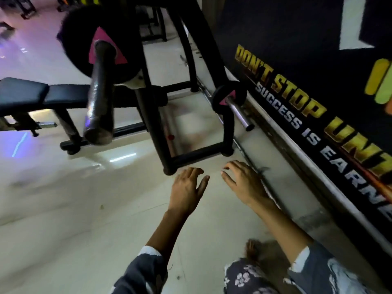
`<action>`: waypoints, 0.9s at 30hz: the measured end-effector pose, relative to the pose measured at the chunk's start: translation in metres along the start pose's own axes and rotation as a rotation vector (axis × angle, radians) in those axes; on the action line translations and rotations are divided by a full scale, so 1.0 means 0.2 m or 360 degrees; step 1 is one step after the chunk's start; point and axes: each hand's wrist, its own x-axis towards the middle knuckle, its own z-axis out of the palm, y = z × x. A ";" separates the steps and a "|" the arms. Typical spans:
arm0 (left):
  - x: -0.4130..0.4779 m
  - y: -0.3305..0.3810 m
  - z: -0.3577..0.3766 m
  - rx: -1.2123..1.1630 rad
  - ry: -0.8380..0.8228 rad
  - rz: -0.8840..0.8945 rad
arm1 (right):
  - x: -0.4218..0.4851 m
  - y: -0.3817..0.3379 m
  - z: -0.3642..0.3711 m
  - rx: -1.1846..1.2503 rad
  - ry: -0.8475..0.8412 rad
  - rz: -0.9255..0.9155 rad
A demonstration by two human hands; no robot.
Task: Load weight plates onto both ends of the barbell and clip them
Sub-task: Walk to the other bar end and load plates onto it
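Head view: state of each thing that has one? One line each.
Left hand: open, empty, fingers spread.
Right hand: open, empty.
Barbell sleeve: one plate on, no clip visible.
Black plate: loaded on that sleeve.
Floor bar: small plate on, outer end bare.

A gym is shown: a padded bench (pixel 42 92), a plate-loaded barbell (pixel 99 98), a steel rack (pixel 161 124) and a motivational wall slogan (pixel 297 102).

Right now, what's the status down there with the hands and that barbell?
Left hand and right hand open, empty, low over the floor. Barbell racked, one plate on this end, no clip seen. Rack foot just ahead of the hands.
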 end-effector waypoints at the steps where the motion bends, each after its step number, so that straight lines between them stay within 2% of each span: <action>1: 0.10 0.03 0.09 -0.0014 -0.0050 0.0013 | 0.05 0.12 -0.01 -0.0007 -0.0013 0.0051; 7: 0.78 0.20 0.60 -0.0096 -0.0171 -0.0030 | 0.50 0.80 -0.10 -0.0076 -0.0056 0.0212; 13: 1.45 0.21 0.89 -0.0302 -0.0119 -0.0312 | 1.13 1.30 -0.16 0.0161 -0.0129 0.0363; 16: 1.79 0.08 1.03 -0.0412 -0.0044 -0.0455 | 1.51 1.50 -0.09 0.0418 -0.0097 0.0504; 20: 2.26 -0.21 1.31 -0.0655 0.0150 -0.0716 | 2.05 1.77 0.16 0.0801 0.0095 0.0685; 23: 2.53 -0.45 1.51 -0.0846 0.0150 -0.0736 | 2.36 2.00 0.41 0.1118 0.0195 0.0816; 27: 2.75 -0.63 1.61 -0.0933 -0.0034 -0.0573 | 2.54 2.23 0.63 0.1226 0.0080 0.0676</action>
